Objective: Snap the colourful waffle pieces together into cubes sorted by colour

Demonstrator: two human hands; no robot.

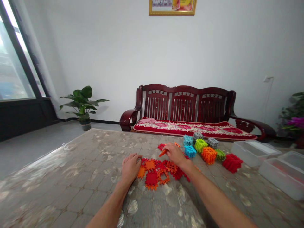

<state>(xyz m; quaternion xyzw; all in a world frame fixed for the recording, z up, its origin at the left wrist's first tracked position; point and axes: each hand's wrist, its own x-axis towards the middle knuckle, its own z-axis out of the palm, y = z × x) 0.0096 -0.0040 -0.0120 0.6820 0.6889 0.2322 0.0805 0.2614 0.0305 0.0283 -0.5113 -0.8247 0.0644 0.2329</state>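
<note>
A spread of red and orange interlocking plastic squares with toothed edges lies on the cloth-covered table. Some are solid, like the red square; others, like the orange frame square, have open centres. My left hand rests at the spread's left edge, fingers loosely apart, touching the table beside an orange square. Above the far side of the spread, my right hand pinches an orange interlocking square, seen nearly edge-on. My right hand and forearm hide part of the pieces under them.
Stacks of squares stand to the right: blue, lime green, grey, orange and red. Clear plastic boxes sit at the table's right edge. Behind is a wooden bench; a potted plant stands far left.
</note>
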